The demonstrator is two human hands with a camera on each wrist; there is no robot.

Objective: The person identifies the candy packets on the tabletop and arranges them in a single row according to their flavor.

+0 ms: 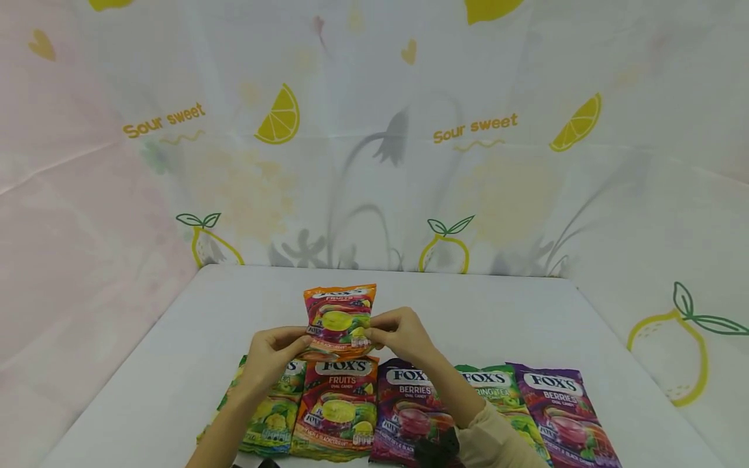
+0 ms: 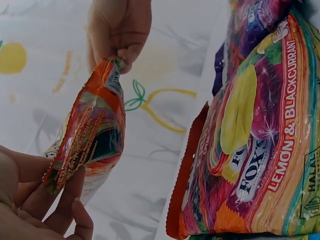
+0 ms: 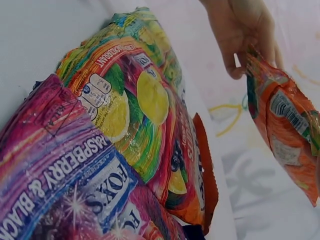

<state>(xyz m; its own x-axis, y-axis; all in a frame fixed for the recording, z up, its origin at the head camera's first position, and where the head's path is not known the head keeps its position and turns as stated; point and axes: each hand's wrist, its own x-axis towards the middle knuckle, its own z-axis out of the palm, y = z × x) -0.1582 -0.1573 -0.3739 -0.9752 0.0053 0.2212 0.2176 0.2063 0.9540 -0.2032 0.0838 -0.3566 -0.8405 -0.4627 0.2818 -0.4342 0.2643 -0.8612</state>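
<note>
Clerk: Item in hand, and its place?

Keeper: Held orange bag (image 1: 338,318), one, marked FOX'S Fruits. It is held above the desk (image 1: 468,309), beyond the top edge of the lying orange bag (image 1: 335,409) and apart from it. To the left of that landmark a green bag (image 1: 270,413) is laid; to its right, a purple bag (image 1: 409,393).

Clerk: State of the hands?

Keeper: Both narrowed on the item: its left edge is pinched by the left hand (image 1: 272,357), its right edge by the right hand (image 1: 404,335).

Clerk: Handling note?

Keeper: Both edges are best pinched evenly and lightly, so that the film is not creased; the printed front (lettering included) should be left uncovered, and the lying orange bag should not be brushed.

Clerk: Orientation?

Keeper: Front is turned to the person, logo uppermost, bottom edge towards the lying orange bag. Long axis, judged by the matching landmark, is run from top edge to bottom; some foreshortening is suspected.
</note>
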